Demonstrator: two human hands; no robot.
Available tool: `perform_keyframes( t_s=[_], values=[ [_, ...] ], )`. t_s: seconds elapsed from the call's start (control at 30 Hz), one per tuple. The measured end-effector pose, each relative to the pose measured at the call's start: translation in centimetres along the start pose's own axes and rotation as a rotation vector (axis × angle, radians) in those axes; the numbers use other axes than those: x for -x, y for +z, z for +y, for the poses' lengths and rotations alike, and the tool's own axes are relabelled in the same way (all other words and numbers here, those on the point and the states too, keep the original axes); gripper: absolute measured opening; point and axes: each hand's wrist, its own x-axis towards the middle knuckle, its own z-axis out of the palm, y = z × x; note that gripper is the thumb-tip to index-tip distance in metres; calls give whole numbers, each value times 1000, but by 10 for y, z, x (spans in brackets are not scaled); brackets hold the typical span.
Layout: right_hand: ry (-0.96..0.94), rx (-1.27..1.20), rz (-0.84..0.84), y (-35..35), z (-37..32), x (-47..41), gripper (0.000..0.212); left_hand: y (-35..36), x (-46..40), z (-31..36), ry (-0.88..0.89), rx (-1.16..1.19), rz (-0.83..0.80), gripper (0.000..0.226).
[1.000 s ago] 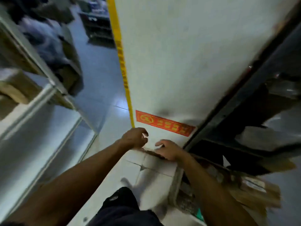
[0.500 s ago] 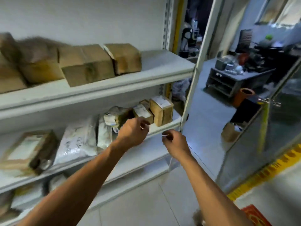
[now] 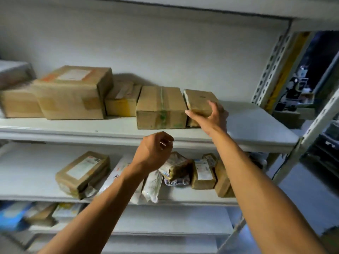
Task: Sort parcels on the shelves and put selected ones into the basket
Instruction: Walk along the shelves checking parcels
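Observation:
A white metal shelf unit [image 3: 256,129] fills the view. On its upper shelf stands a row of brown cardboard parcels. My right hand [image 3: 211,116] grips the small rightmost parcel [image 3: 198,99], thumb on its front and fingers over its right side. Beside it sits a taped box [image 3: 161,107], then a small box [image 3: 122,101] and a large labelled box [image 3: 73,92]. My left hand [image 3: 156,151] hovers below the shelf edge with fingers loosely curled, holding nothing. No basket is in view.
The middle shelf holds a labelled brown parcel [image 3: 82,173], white poly bags [image 3: 152,186] and small upright boxes [image 3: 203,173]. More packets lie on the lowest shelf [image 3: 42,213]. The right end of the upper shelf is bare. An aisle with dark furniture shows at right.
My view swung up from the floor and aisle to the shelf unit. My right hand rose from the middle shelf level and took hold of the small rightmost parcel.

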Motion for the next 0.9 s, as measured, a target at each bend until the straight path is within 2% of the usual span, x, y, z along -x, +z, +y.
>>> perform_keyframes(
  t_s=[0.13,0.37,0.47,0.63,0.83,0.9],
  values=[
    [42,56,151,7,5,-18,101,5,-3,-1,-1,33,-9,15],
    [-35,141,312,4,11,-5,70,26,-5,18,34,152,-33,13],
    [-17,166,263,-1,8,-8,77,37,-2,21,26,204,-63,12],
    [127,178,193,6,-9,-22,122,47,4,18,-21,254,-97,13],
    [84,93,206,7,-9,-9,103,35,5,12,-28,229,-114,15],
    [55,81,217,0,-3,7,94,31,4,11,-49,290,-105,18]
  ],
)
